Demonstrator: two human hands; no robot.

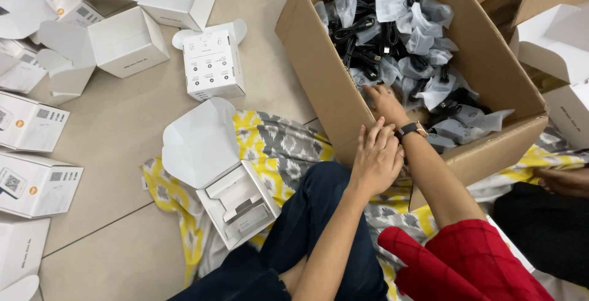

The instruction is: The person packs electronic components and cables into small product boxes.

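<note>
Beige floor tiles all round, and the person sits low on them, dark blue trousers drawn up, on a yellow and grey patterned cloth (279,148).

Closest in, the left hand (375,157) lies flat with its fingers loose, gripping nothing, resting on the other arm's wrist beside a rose-gold wristwatch with a dark strap (411,130). That arm, in a red checked sleeve (457,264), stretches forward.

Just left of the knee sits a small white cardboard carton with its lid flipped open (224,175); its inner tray looks bare, no cable in it that I can make out.

Further on, the right hand (383,99) is down inside the big brown cardboard box (319,74), its fingers curled in among the black cables in clear plastic sleeves (399,37). Whether it has closed on one, I cannot tell.

So, as I judge it: one carton open and waiting, the cable not yet out, and the brown box holds plenty more.

Beyond, a shut white printed carton (213,65) stands alone, and more white cartons (37,154), some shut, some open, spread along the far left.

At the right edge, someone else's hand (564,181) rests by the cloth.
</note>
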